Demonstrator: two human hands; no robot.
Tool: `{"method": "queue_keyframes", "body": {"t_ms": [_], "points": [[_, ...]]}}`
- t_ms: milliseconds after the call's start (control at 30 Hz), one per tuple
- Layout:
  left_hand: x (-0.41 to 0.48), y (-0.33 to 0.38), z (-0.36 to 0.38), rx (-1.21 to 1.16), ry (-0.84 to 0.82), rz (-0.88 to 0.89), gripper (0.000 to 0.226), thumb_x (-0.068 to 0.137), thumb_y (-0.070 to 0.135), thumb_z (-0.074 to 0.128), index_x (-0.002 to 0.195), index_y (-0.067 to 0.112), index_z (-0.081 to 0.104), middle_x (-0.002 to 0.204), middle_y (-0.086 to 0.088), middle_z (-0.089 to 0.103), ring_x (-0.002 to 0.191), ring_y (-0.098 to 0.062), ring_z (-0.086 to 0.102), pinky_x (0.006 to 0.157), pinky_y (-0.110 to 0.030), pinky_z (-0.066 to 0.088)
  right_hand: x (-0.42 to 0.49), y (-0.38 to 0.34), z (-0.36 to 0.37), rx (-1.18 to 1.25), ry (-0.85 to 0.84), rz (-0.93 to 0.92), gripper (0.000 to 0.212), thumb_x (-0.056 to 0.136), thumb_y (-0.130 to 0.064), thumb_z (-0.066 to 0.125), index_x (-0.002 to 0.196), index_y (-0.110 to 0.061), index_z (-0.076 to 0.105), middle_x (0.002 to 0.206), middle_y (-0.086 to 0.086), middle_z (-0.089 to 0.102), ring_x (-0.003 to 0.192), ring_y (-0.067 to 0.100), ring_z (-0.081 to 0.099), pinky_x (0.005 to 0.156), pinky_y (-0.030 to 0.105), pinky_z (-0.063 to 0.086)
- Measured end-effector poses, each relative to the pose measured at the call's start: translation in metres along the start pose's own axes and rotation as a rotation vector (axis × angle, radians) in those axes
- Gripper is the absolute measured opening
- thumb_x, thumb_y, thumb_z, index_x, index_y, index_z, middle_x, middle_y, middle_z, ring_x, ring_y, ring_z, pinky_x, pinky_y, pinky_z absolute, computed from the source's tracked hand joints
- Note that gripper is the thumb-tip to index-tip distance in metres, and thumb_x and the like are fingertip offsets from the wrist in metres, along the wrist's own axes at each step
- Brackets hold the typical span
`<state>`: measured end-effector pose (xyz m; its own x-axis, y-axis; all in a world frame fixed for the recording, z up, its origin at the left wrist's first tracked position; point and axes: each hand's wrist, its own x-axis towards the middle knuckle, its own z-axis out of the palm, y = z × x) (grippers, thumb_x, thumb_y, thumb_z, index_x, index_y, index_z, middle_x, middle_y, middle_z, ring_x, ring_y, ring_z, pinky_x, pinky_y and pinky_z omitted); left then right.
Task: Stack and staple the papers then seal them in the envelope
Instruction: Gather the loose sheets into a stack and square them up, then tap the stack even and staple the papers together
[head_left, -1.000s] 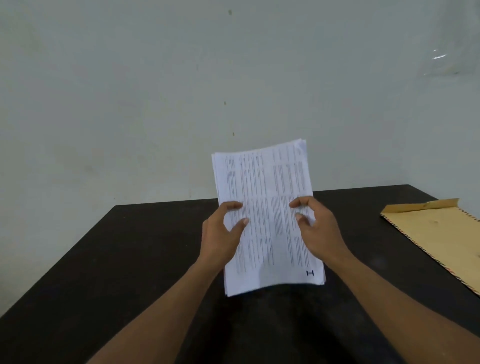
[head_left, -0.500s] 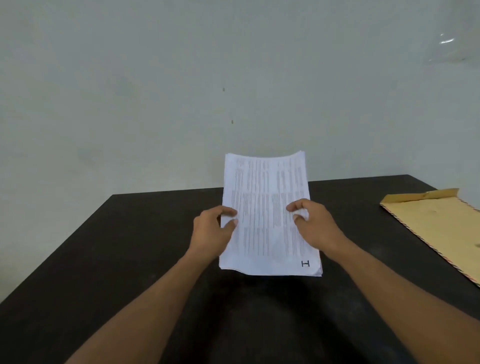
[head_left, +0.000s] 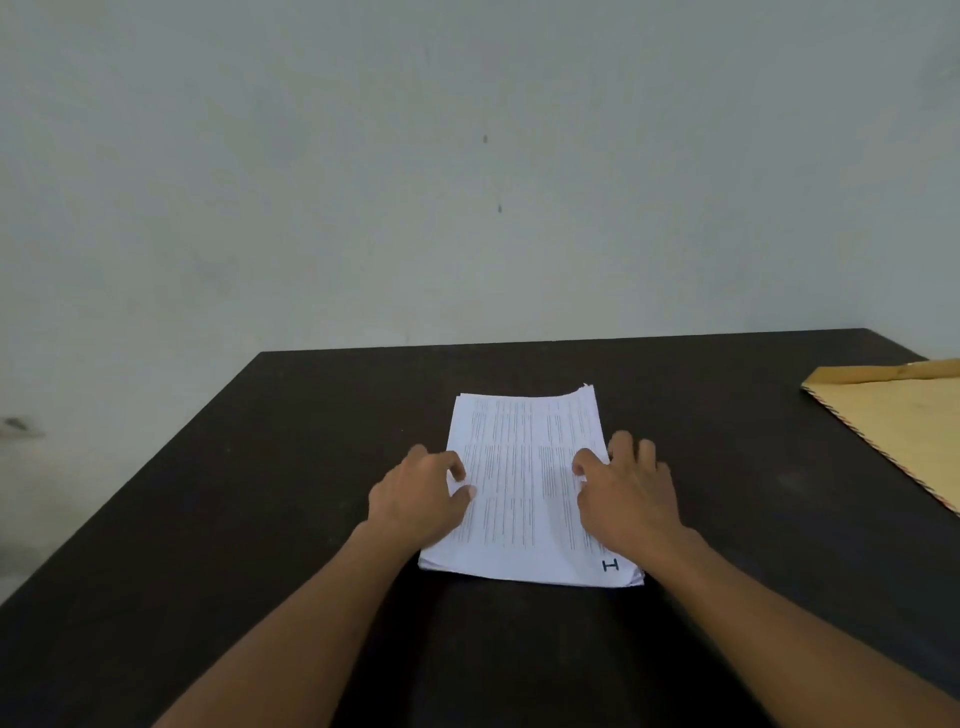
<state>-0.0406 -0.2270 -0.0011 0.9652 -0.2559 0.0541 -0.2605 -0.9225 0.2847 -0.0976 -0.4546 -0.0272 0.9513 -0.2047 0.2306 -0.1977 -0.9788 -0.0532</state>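
One paper stack, one envelope, two hands on a dark desk.

The stack of printed sheets is laid flat at the desk's centre, an "H" marked at its near right corner; the far right corner is slightly lifted and fanned. The left hand is held at the left edge, thumb and fingers pinching it; the right hand is held at the right edge, fingers curled on it. The manila envelope lies well apart at the far right, flap open; contents cannot be told. A plain pale wall is seen behind.

Both hands apparently grip papers lying on table.
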Motion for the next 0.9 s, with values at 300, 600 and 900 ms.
{"method": "queue_keyframes", "body": {"t_ms": [300, 600, 900], "points": [[0.0, 0.016, 0.006, 0.371, -0.029, 0.05, 0.037, 0.096, 0.046, 0.046, 0.126, 0.026, 0.053, 0.125, 0.0, 0.055, 0.115, -0.023, 0.054, 0.105, -0.05, 0.041, 0.007, 0.008, -0.015, 0.113, -0.248, -0.031, 0.036, 0.096, -0.034, 0.047, 0.132, -0.03, 0.044, 0.137, 0.001, 0.043, 0.123, 0.023, 0.042, 0.103, 0.048, 0.038], [0.039, 0.18, 0.004, 0.202, -0.005, 0.376, 0.04, 0.091, 0.047, 0.058, 0.124, 0.024, 0.059, 0.131, -0.005, 0.055, 0.12, -0.028, 0.054, 0.101, -0.047, 0.047, -0.023, 0.172, -0.086, 0.298, -0.164, 0.226, 0.041, 0.092, -0.044, 0.06, 0.13, -0.031, 0.051, 0.135, 0.003, 0.048, 0.126, 0.026, 0.046, 0.106, 0.049, 0.041], [-0.002, 0.403, 0.088, -0.109, -0.222, 0.833, 0.056, 0.094, 0.05, 0.056, 0.143, 0.025, 0.047, 0.148, -0.002, 0.045, 0.137, -0.024, 0.04, 0.109, -0.049, 0.041, -0.143, 0.36, -0.108, 0.179, 0.017, 0.734, 0.038, 0.091, -0.043, 0.061, 0.125, -0.026, 0.058, 0.132, 0.007, 0.053, 0.12, 0.03, 0.05, 0.099, 0.046, 0.046]]}}
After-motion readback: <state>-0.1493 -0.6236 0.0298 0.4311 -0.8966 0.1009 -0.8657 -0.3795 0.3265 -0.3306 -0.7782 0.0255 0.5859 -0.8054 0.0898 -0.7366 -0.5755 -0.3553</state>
